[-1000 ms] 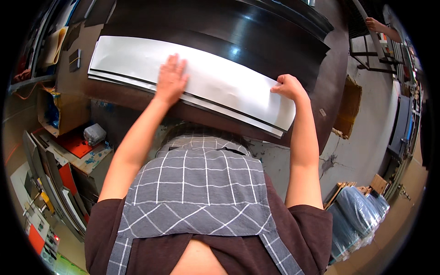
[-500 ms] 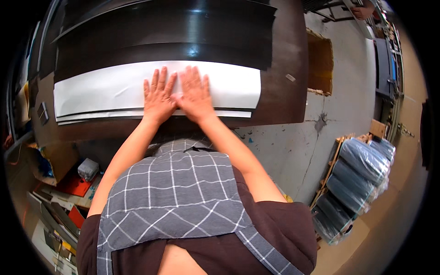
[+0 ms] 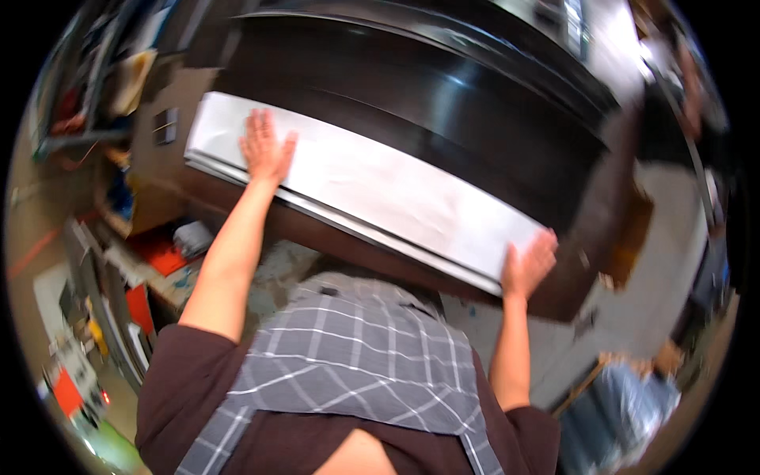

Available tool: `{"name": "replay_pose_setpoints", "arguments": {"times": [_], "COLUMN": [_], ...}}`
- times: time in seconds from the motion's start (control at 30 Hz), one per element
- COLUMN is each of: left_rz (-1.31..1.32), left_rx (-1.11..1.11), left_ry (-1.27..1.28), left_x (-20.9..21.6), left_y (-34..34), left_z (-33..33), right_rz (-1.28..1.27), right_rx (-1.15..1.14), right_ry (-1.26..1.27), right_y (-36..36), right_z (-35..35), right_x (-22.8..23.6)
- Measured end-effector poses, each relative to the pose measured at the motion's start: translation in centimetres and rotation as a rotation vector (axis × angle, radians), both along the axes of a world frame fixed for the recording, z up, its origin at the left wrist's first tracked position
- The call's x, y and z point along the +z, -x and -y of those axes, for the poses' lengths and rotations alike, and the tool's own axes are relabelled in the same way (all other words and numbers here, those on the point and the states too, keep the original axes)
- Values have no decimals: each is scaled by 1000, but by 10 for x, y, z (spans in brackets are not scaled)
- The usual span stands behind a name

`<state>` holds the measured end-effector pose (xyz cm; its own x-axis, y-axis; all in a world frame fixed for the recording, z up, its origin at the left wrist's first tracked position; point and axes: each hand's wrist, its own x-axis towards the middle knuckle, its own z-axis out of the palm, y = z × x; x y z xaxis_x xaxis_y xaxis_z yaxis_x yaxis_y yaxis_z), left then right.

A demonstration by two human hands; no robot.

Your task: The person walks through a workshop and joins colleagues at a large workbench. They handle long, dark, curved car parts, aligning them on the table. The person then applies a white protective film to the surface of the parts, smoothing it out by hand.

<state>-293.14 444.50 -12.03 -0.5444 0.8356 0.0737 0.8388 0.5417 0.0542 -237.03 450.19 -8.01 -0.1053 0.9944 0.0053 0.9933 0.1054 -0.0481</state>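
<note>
A long white sheet [image 3: 372,186] lies across the near side of the dark table, with a thin black strip and a white edge showing along its near side. My left hand [image 3: 266,148] rests flat on the sheet toward its left end, fingers spread. At the sheet's right end, my right hand [image 3: 529,264] lies with fingers stretched out, a little blurred. Beyond the white sheet, large black sheets [image 3: 356,75] cover the table, glossy under the light. Neither hand grips anything.
The brown tabletop [image 3: 317,245] shows along the near edge. A small dark flat object [image 3: 165,127] lies at its left. Plastic-wrapped rolls [image 3: 617,412] stand on the floor at lower right. Boards and a cardboard box [image 3: 146,202] crowd the left. Another person's arm [image 3: 690,87] blurs at upper right.
My hands have moved apart, from the middle of the white sheet out toward its two ends. The whole view has tilted, so the table now slants down to the right.
</note>
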Motion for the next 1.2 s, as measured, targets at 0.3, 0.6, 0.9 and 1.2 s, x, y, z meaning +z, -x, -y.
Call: {"name": "replay_pose_setpoints", "arguments": {"times": [0.3,0.6,0.9,1.2], "left_rz": [-52,-171,81,337], "left_rx": [285,544,-91,-118], "left_ry": [5,85,-179,-281], "left_x": [4,-24,15,47], "left_y": [165,182,-58,-181], "left_z": [14,63,17,28], "right_rz": [-46,-134,-503,-32], "right_rx": [79,-44,208,420], "right_ry": [-19,130,-364,-217], "right_y": [-4,3,7,16], "right_z": [4,-9,-233,-267], "right_x": [-15,21,51,77]}}
